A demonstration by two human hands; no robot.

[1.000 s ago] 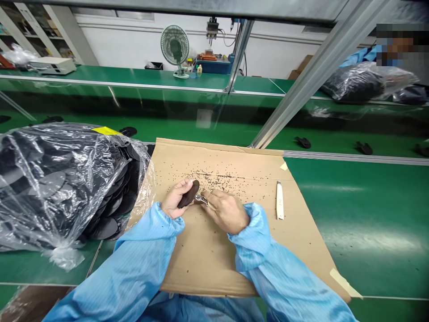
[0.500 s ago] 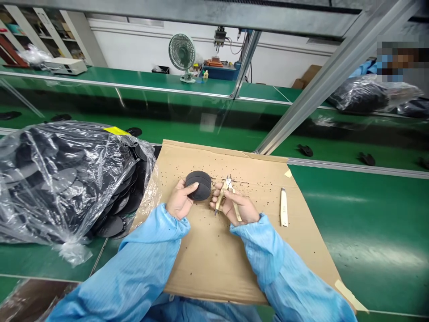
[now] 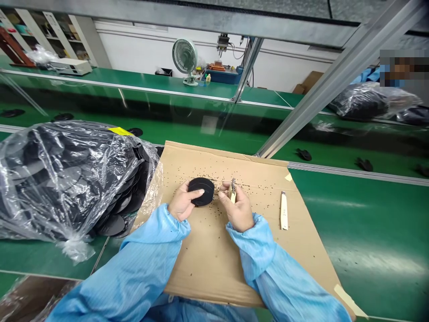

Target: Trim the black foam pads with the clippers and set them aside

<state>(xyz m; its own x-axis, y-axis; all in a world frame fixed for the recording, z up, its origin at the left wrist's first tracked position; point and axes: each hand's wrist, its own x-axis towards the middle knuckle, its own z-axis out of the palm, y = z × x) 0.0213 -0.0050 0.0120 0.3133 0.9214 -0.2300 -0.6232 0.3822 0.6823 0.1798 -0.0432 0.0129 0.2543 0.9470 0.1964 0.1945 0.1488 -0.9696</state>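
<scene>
My left hand (image 3: 182, 200) grips a small stack of round black discs (image 3: 205, 197), thumb across the top face. Just to the right, my right hand (image 3: 238, 206) is closed around a pair of cutting pliers (image 3: 233, 191) with pale yellow handles, jaws pointing away from me. A short gap separates the pliers from the discs. Both hands are above a brown cardboard sheet (image 3: 208, 259) sprinkled with tiny black bits.
A pale-handled cutter (image 3: 283, 212) lies on the cardboard at right. A clear plastic bag (image 3: 67, 179) full of black discs is at left. Beyond the cardboard, black pieces (image 3: 303, 154) rest on a green belt behind a slanted metal post (image 3: 311, 85). A person sits far right.
My right hand has turned over, swinging the pliers more upright with their handles drawn together. My left hand has tilted the discs, so their face shows differently.
</scene>
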